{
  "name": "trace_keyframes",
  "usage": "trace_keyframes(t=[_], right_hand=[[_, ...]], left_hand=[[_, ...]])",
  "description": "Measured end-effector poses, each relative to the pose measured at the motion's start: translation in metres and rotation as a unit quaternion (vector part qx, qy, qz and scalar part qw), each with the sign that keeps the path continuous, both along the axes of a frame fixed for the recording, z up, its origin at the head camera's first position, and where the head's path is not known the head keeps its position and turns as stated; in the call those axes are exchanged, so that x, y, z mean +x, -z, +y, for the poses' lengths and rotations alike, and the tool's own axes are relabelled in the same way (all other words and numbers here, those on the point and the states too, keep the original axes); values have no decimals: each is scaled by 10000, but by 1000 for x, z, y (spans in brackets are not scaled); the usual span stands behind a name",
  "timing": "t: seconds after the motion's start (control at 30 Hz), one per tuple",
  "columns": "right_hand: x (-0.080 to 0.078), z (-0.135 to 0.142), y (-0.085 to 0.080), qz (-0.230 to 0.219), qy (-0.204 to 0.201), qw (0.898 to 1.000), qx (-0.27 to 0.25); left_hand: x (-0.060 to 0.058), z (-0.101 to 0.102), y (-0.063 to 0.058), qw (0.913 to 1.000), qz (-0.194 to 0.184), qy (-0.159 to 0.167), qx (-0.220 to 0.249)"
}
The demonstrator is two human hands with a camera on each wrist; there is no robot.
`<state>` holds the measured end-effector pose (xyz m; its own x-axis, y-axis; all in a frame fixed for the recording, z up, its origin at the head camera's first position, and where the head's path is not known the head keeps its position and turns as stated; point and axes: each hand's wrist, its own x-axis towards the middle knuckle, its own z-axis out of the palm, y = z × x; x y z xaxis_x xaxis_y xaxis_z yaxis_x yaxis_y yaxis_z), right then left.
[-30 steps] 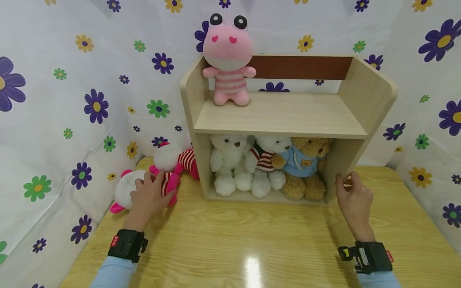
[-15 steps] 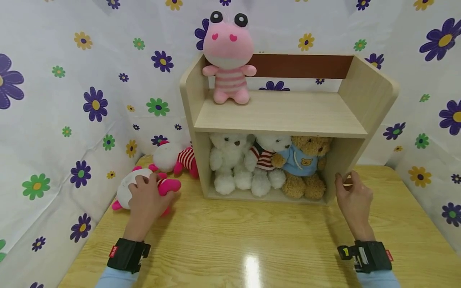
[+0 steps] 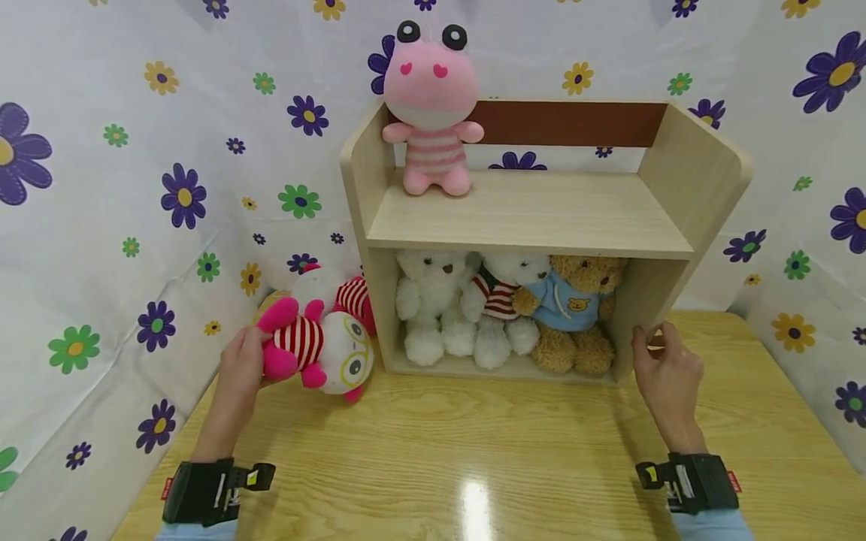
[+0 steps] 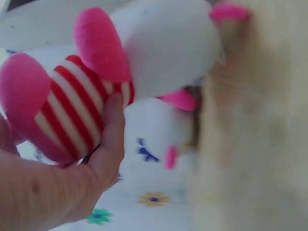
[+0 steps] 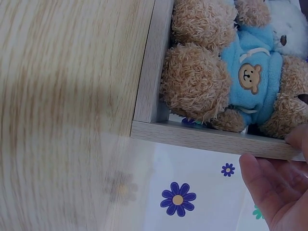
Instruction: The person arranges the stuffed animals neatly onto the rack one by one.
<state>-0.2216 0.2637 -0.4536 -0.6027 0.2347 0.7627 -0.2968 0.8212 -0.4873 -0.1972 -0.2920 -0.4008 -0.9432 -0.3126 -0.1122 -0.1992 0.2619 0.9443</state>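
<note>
My left hand [image 3: 237,376] grips a plush panda [image 3: 300,342] by its lower body. The panda has pink limbs, a red-and-white striped body and yellow-rimmed glasses; its head points right, toward the shelf. In the left wrist view, fingers [image 4: 111,130] lie along the stripes and the back of the white head shows. My right hand [image 3: 668,379] pinches the right side panel [image 5: 211,139] of the wooden shelf [image 3: 528,218]. A second pink-and-white striped plush [image 3: 353,298] lies behind the held one, against the shelf's left side, partly hidden.
A pink hippo plush [image 3: 431,98] sits on the upper shelf at the left. Below it sit a white bear [image 3: 433,304], a white bear in a striped sweater [image 3: 499,300] and a brown bear in a blue hoodie [image 3: 570,308]. Flowered cloth [image 3: 169,270] hangs around the wooden table [image 3: 419,458].
My left hand has picked up the nearer plush panda and turned it over, so its face shows and its head points right. The right hand keeps its hold on the shelf panel.
</note>
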Motion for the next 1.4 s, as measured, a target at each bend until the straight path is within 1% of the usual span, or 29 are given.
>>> trace_keyframes(t=[0.03,0.07,0.13,0.23,0.3,0.37,0.43,0.5,0.57,0.67,0.77,0.83,0.87,0.93,1.07,1.17,1.23,1.3,1.37,1.4], right_hand=[[0,0,0,-12,-6,10000,4],[0,0,-1,-21,-13,10000,8],[0,-1,-1,-22,-33,10000,10],[0,-1,-1,-26,-5,10000,10],[0,-1,-1,-44,36,10000,-6],[1,0,-1,-67,82,9999,-3],[1,0,-1,-66,107,9999,22],[1,0,-1,-45,113,9999,65],[1,0,-2,-27,103,9999,87],[2,0,-2,-18,76,9999,89],[2,0,-2,-28,47,10000,56],[2,0,-1,-26,39,10000,38],[2,0,-1,-19,33,10000,40],[2,0,-1,-7,28,10000,56],[2,1,0,14,35,10000,82],[2,0,0,21,67,9999,85],[1,0,0,31,72,9999,80],[1,0,0,42,63,9999,84],[1,0,0,45,64,9999,79],[1,0,1,41,64,9999,71]], left_hand=[[-1,-3,4,9995,-182,111,239],[-2,-5,8,9987,-310,165,358],[-4,-11,16,9984,-473,184,245],[-3,-18,22,9980,-450,-39,-444],[-3,-23,25,9948,-406,-193,-909],[-2,-28,27,9913,-413,-273,-1217],[0,-32,29,9880,-449,-249,-1457],[2,-35,31,9820,-503,-145,-1814],[4,-37,32,9727,-509,-32,-2263],[6,-37,32,9517,-381,264,-3035],[6,-34,31,9269,-138,815,-3662],[5,-32,29,9100,-6,1218,-3964],[5,-31,28,9028,14,1401,-4065],[4,-30,24,8917,-74,1701,-4195],[2,-28,17,8742,-505,2168,-4315],[1,-25,14,8570,-750,2463,-4465],[-1,-23,15,8465,-858,2553,-4593],[-2,-22,15,8377,-985,2554,-4726],[-3,-20,16,8335,-1130,2537,-4776],[-4,-19,15,8328,-1206,2541,-4767]])
